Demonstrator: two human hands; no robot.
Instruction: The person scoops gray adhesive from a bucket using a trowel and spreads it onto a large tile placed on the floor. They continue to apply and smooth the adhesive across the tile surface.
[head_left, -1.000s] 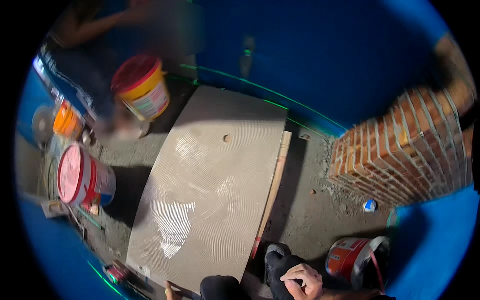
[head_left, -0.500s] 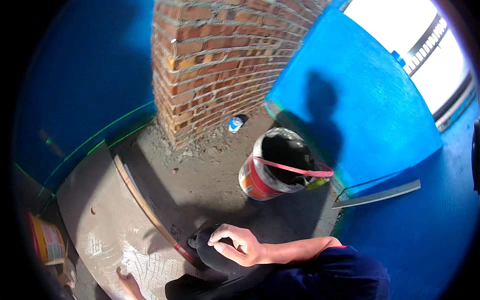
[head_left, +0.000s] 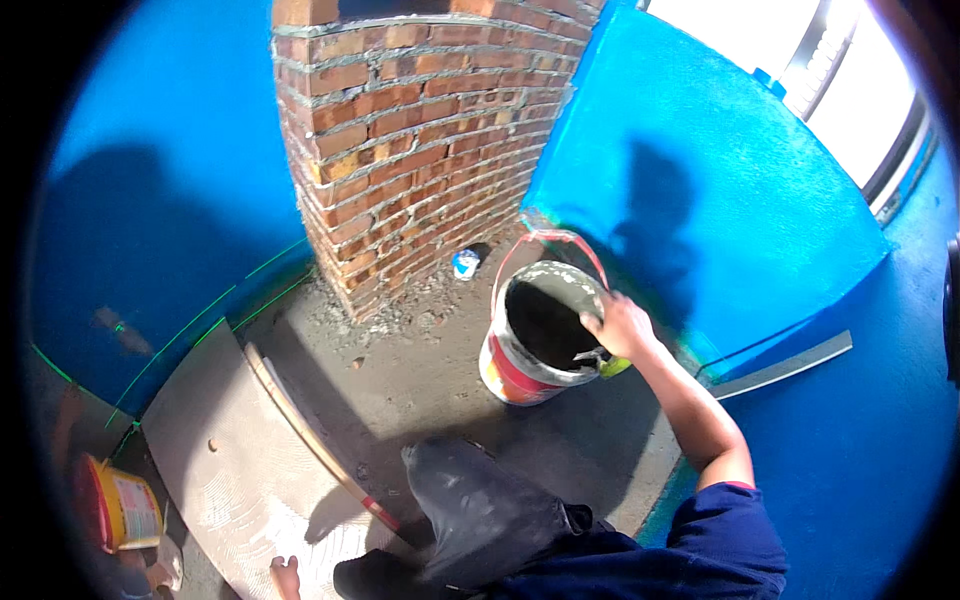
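My right hand (head_left: 622, 328) is over the right rim of a white, red and orange bucket (head_left: 517, 380), fingers apart and holding nothing. Just below it, a tool with a yellow-green handle (head_left: 615, 367) rests at the rim, its metal part in the bucket's dark inside. The bucket's red handle (head_left: 553, 237) stands raised at the far side. At the lower edge, my left hand (head_left: 286, 578) is by a large tile (head_left: 215, 480) with combed, pale adhesive on its surface. Its fingertips look slightly apart with nothing in them; the rest is cut off.
A long strip (head_left: 310, 432) lies along the tile's right edge. A brick pillar (head_left: 400, 150) stands ahead, with a crumpled blue-white packet (head_left: 465, 264) at its foot. A yellow-red bucket (head_left: 130, 510) is at the left, a grey strip (head_left: 785, 365) at the right.
My right hand has moved from above my knee to the bucket's right rim, and its curled fingers have spread. The red handle has swung from the near side to the far side.
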